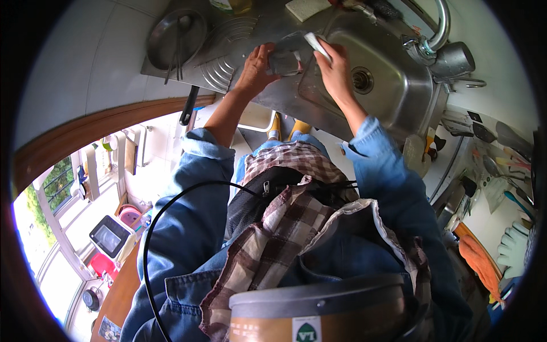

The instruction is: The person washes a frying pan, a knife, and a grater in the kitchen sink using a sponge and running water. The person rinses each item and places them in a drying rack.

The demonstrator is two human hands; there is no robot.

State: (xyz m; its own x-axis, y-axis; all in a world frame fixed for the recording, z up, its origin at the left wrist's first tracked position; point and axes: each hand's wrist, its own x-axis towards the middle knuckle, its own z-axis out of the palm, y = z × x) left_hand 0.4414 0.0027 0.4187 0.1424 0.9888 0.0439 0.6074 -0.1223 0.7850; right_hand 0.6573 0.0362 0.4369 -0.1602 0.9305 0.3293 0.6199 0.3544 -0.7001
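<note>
My left hand (256, 70) is at the left side of a clear, box-like container (287, 60) on the steel counter, its fingers against the container's edge. A white folded cloth or sponge (317, 45) is gripped between the thumb and fingers of my right hand (335, 64), at the container's right side near the sink's edge. Whether the cloth touches the container cannot be told. Reddish and white marks show at the container's near right corner. Both denim sleeves are pushed up from the wrists.
The steel sink (397, 81) with its tap (442, 30) lies to the right. To the left are a frying pan (175, 40) holding utensils and a curved wire rack (218, 72). A pale pad (307, 6) lies behind. A metal pot (455, 60) stands beside the tap.
</note>
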